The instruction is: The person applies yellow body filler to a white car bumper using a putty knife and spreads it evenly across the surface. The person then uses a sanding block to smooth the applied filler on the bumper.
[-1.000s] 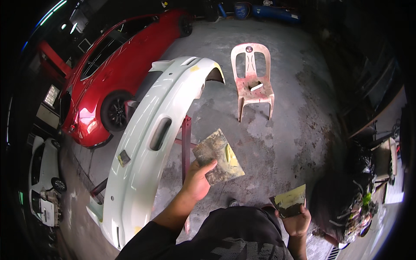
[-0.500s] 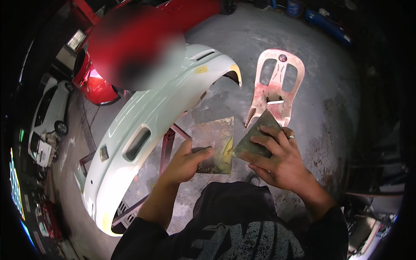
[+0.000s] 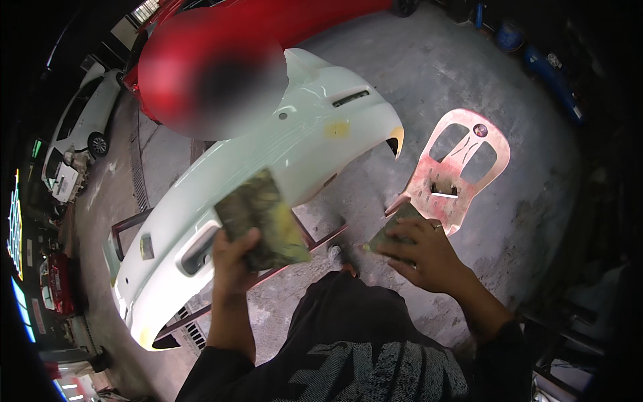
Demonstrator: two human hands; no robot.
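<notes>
In my left hand point(image 3: 233, 258) is a square mixing board point(image 3: 258, 211), dark and stained, with yellow body filler point(image 3: 286, 231) smeared along its right side. The thumb lies over the board's face. My right hand point(image 3: 429, 258) grips a dark flat filler spreader point(image 3: 395, 231), its fingers laid across the blade and its tip pointing left. Board and spreader are apart. Left of and beyond the hands stretches a white car bumper point(image 3: 234, 157) with yellow filler patches point(image 3: 337, 129). The board hides part of the bumper.
Dark red stand bars point(image 3: 325, 238) show under the bumper. A stained pinkish plastic chair point(image 3: 462, 157) stands on the right, a white stick-like item point(image 3: 444, 195) on its seat. Behind the bumper is a red car point(image 3: 321, 17); a white car point(image 3: 87, 114) is farther left.
My left hand has moved left with the board and tilted it, now in front of the bumper. The spreader has come away from the board. The view has shifted.
</notes>
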